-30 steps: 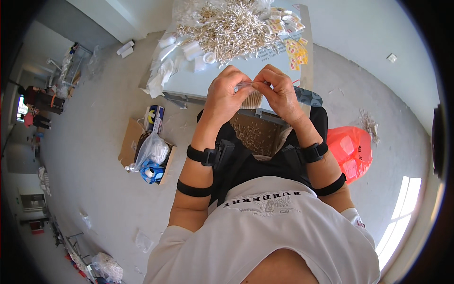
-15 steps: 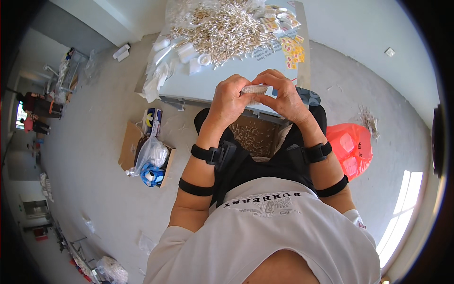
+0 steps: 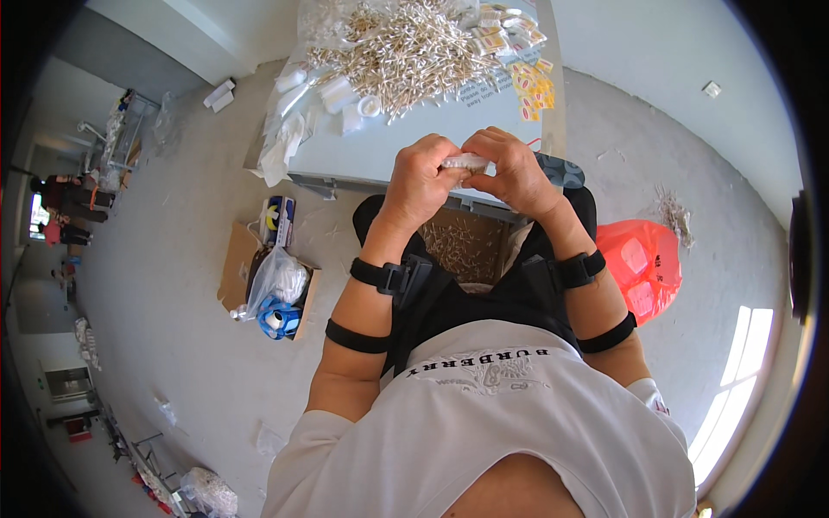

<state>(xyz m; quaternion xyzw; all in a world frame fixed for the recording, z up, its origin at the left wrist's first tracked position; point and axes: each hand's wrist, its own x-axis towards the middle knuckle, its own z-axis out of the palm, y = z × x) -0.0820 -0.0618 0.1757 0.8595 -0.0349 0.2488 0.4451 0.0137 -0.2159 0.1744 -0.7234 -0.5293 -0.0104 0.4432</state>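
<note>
The pale grey rectangular table [image 3: 380, 151], bare along its near edge, carries a heap of white plastic sticks [image 3: 414, 47] at its far end, while left hand [image 3: 420, 183] and right hand [image 3: 509, 171], above an open brown box of sticks [image 3: 462, 246], together pinch a small clear plastic packet [image 3: 465, 161].

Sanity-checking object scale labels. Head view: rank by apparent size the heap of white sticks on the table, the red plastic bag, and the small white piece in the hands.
1. heap of white sticks
2. red plastic bag, clearly smaller in the picture, though distances differ
3. small white piece pinched between left hand and right hand
</note>
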